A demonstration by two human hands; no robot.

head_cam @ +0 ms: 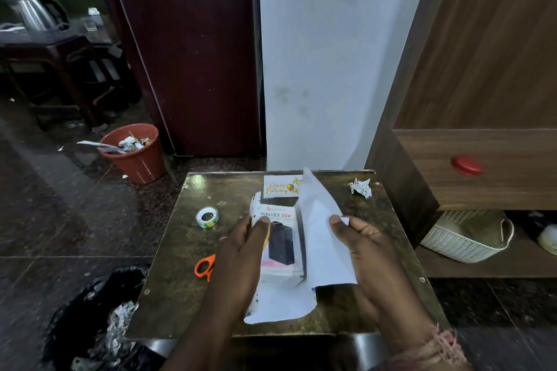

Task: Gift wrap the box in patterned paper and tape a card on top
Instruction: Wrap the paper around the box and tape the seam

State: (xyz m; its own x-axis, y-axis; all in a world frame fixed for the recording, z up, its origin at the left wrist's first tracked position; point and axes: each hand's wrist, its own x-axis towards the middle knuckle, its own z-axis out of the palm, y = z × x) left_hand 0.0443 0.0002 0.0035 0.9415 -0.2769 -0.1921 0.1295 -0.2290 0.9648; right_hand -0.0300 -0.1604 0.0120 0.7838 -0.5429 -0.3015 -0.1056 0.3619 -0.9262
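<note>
White paper (319,238) at frame centre wraps our box (281,245); left hand (241,253) and right hand (364,247) each pinch an edge. Card (281,186) behind, tape (207,216) left, scissors (205,266) half hidden on the tabletop (180,250).

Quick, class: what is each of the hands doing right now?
Left hand: holds the left paper edge against the box.
Right hand: pinches the lifted wrapping paper.

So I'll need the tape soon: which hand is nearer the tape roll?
Left. The left hand rests on the box just right of the tape roll; the right hand holds paper beyond the box.
</note>
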